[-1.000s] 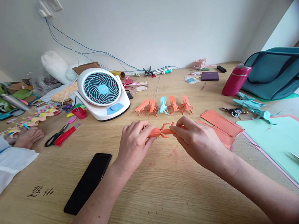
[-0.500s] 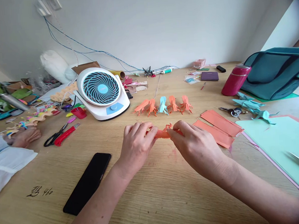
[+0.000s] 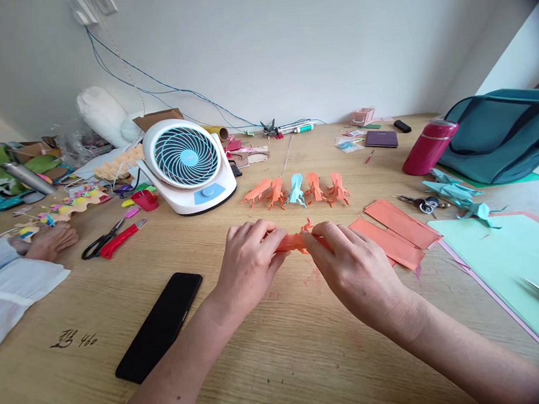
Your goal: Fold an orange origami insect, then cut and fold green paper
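An orange folded paper figure [image 3: 294, 243] is held above the table between my two hands. My left hand [image 3: 252, 260] pinches its left end, and my right hand [image 3: 349, 258] grips its right part, with fingertips hiding much of it. Small thin orange legs stick out above and below near my right fingertips. Just beyond stands a row of folded paper figures, several orange [image 3: 314, 189] and a light blue one [image 3: 295, 190] in the middle. Flat orange paper pieces [image 3: 389, 241] lie right of my right hand.
Around me are a white fan [image 3: 188, 164], a black phone [image 3: 161, 328], scissors [image 3: 100, 242], a red-handled knife [image 3: 120, 240], a pink bottle [image 3: 430, 147], keys [image 3: 425, 204], teal figures [image 3: 480, 212] and green sheets [image 3: 503, 262]. Another person's hand [image 3: 54, 240] rests at the left.
The orange figure has turned slightly between my fingers, and its thin legs now show above and below. The whole view has shifted slightly.
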`<state>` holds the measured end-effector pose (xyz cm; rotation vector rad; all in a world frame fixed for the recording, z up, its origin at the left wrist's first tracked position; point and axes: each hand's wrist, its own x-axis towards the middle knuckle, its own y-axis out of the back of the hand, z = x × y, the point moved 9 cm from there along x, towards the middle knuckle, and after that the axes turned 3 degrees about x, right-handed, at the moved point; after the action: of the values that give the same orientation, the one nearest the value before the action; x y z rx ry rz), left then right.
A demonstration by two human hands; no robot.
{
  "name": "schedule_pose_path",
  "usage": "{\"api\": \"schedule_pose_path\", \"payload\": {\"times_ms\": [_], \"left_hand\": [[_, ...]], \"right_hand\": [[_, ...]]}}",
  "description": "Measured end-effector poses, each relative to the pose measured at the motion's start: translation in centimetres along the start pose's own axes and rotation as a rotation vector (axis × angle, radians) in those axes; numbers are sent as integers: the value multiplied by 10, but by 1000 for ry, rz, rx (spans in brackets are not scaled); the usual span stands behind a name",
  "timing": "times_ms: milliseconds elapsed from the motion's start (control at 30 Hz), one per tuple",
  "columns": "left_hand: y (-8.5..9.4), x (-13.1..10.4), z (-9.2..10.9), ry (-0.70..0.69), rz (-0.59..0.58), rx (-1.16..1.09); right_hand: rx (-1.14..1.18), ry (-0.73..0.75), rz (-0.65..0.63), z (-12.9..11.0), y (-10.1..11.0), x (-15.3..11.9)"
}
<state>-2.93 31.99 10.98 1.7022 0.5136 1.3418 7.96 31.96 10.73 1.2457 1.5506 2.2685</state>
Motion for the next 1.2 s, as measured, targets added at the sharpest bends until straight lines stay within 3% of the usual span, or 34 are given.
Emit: {"api": "schedule_pose_path", "payload": {"times_ms": [167,433,733,1000,1200], "left_hand": [[0,0,2,-20,10,13],[-4,0,1,-35,-33,-68],[-10,0,-7,14,-50,-331],[-7,-2,10,-138,-11,-61],[-8,1,-4,3,-56,-350]], "right_hand": [[197,-82,-47,12,-9,-1],[273,-103,-80,17,-17,-1],[520,-176,-41,29,-22,0],[583,-202,-118,31,-24,2],[661,-229,-124,32,-25,2]]}}
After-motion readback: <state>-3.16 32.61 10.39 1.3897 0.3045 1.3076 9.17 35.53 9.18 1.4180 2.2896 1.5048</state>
